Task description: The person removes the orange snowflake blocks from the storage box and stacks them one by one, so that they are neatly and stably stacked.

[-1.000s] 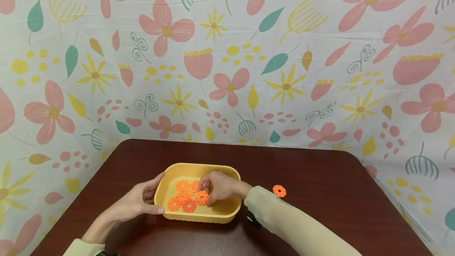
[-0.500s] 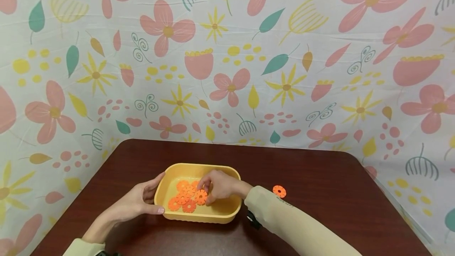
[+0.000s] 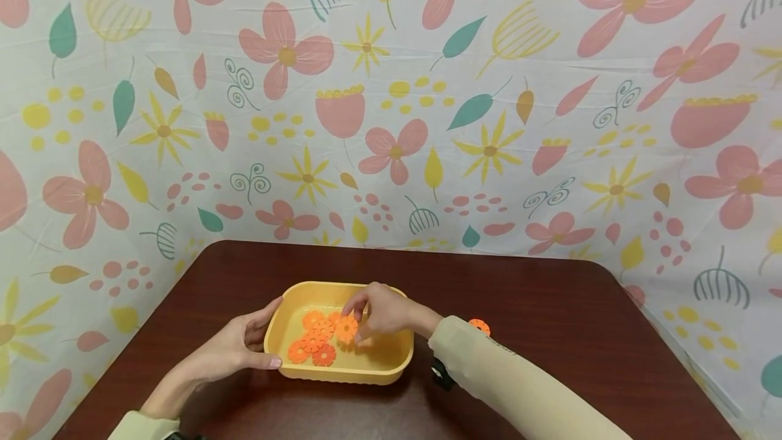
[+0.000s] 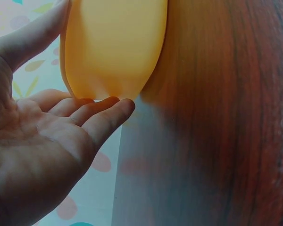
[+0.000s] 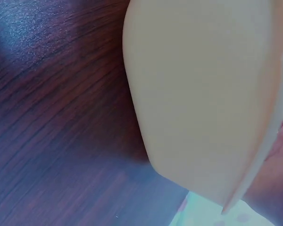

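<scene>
Holds the yellow tub [image 3: 342,375] by its left edge with the left hand [image 3: 226,348], nearer the left than the right edge of the tabletop [image 3: 537,290]. With the right hand [image 3: 383,312], apart from the left, pinches an orange disc [image 3: 341,329] inside, near more orange discs [image 3: 308,341].

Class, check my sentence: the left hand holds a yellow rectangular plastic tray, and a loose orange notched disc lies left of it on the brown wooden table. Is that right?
Not quite: the loose disc lies right of the tray on the table, as the head view shows. The left hand does hold the tray.
</scene>
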### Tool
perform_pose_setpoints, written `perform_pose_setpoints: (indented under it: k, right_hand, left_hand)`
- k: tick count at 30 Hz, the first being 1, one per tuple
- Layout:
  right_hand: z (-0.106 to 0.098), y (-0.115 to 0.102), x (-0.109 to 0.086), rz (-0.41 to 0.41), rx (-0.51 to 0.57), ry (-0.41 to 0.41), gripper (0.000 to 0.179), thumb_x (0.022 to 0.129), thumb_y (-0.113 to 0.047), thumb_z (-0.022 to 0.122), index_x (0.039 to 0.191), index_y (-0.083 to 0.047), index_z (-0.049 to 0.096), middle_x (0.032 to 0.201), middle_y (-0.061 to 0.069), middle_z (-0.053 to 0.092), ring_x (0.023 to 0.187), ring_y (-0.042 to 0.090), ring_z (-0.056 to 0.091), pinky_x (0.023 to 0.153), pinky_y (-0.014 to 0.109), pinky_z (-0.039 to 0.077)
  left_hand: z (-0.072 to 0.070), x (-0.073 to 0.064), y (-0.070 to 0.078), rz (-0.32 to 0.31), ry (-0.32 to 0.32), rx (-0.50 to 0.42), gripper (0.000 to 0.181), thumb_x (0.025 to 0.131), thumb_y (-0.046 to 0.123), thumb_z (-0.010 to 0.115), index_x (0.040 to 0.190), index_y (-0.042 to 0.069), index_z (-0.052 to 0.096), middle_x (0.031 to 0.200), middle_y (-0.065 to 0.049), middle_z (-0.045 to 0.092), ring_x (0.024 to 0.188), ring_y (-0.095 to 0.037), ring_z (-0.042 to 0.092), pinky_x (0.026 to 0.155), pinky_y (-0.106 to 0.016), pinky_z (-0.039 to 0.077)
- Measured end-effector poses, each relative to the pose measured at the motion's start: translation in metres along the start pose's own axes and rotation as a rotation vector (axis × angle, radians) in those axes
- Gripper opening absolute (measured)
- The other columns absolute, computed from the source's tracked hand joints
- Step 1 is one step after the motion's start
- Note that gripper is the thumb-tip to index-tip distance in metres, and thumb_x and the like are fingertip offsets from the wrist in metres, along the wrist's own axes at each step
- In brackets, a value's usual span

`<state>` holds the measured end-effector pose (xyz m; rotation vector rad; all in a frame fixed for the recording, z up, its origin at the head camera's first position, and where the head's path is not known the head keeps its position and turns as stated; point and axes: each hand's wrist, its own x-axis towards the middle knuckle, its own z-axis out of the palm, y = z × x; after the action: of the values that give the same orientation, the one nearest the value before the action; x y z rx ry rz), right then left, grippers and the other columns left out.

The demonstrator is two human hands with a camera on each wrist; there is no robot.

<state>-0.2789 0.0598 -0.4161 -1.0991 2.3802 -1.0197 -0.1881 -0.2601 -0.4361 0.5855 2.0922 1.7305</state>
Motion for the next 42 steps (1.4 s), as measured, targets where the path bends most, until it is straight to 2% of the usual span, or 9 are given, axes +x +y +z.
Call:
perform_pose_setpoints:
  k: [4,8,11,17,25,31,37,42]
  right_hand:
    - [-0.003,-0.002,-0.004,-0.020,-0.031,0.031,0.035,0.075,0.001,0.092,0.108,-0.004,0.080,0.082,0.001,0.067,0.065,0.012,0.049,0.063,0.023,0.041]
    - [-0.009,-0.007,-0.010,-0.052,-0.060,0.064,0.035,0.077,-0.003,0.092,0.110,-0.002,0.080,0.084,0.002,0.066,0.079,0.025,0.055,0.072,0.026,0.042]
    - [-0.014,-0.011,-0.017,-0.066,-0.063,0.095,0.036,0.078,-0.005,0.092,0.112,-0.002,0.080,0.085,0.004,0.066,0.084,0.031,0.056,0.073,0.028,0.043]
    - [-0.024,-0.013,-0.031,-0.044,-0.073,0.155,0.037,0.078,-0.007,0.093,0.114,-0.009,0.081,0.086,0.003,0.065,0.084,0.023,0.054,0.076,0.030,0.042]
    - [-0.036,-0.004,-0.051,-0.004,-0.055,0.209,0.039,0.081,-0.012,0.093,0.118,-0.011,0.082,0.087,-0.001,0.063,0.081,0.021,0.052,0.072,0.030,0.040]
    - [-0.043,0.001,-0.069,0.019,-0.037,0.238,0.039,0.082,-0.011,0.092,0.119,-0.011,0.081,0.090,0.005,0.061,0.074,0.025,0.050,0.066,0.027,0.041]
    - [-0.051,0.003,-0.086,0.019,-0.029,0.274,0.039,0.081,-0.010,0.092,0.118,-0.009,0.081,0.092,0.011,0.063,0.080,0.034,0.052,0.072,0.030,0.043]
    - [-0.055,0.012,-0.097,0.031,-0.021,0.317,0.036,0.080,-0.010,0.093,0.114,-0.012,0.082,0.090,0.013,0.062,0.081,0.038,0.051,0.070,0.030,0.041]
  left_hand:
    - [0.000,0.000,-0.001,0.001,-0.003,-0.001,0.106,0.091,0.000,0.079,0.167,-0.004,0.005,0.167,-0.035,0.014,0.143,-0.055,0.039,0.095,-0.036,0.056]
    - [0.000,0.000,-0.002,0.007,-0.004,0.002,0.106,0.091,0.000,0.080,0.166,-0.005,0.005,0.167,-0.036,0.015,0.142,-0.055,0.039,0.095,-0.036,0.057]
    - [0.000,0.000,-0.001,0.012,-0.004,0.004,0.106,0.091,0.000,0.080,0.166,-0.005,0.005,0.167,-0.036,0.014,0.142,-0.056,0.039,0.095,-0.036,0.057]
    - [-0.001,0.001,-0.001,0.021,-0.014,-0.005,0.105,0.092,-0.001,0.079,0.166,-0.005,0.005,0.168,-0.035,0.013,0.142,-0.056,0.039,0.095,-0.037,0.057]
    - [0.000,0.000,0.000,0.014,-0.005,0.005,0.105,0.091,-0.001,0.079,0.166,-0.005,0.005,0.168,-0.035,0.012,0.142,-0.056,0.038,0.095,-0.036,0.057]
    - [0.000,0.000,-0.001,0.016,-0.008,0.004,0.105,0.091,-0.001,0.079,0.166,-0.005,0.005,0.168,-0.035,0.013,0.142,-0.056,0.039,0.095,-0.036,0.057]
    - [0.000,0.000,-0.001,0.018,-0.008,0.008,0.106,0.091,0.000,0.080,0.166,-0.005,0.006,0.168,-0.035,0.013,0.142,-0.056,0.038,0.096,-0.036,0.056]
    - [-0.001,0.000,-0.001,0.014,-0.005,0.011,0.105,0.091,0.000,0.080,0.166,-0.005,0.006,0.168,-0.035,0.013,0.142,-0.056,0.038,0.096,-0.035,0.056]
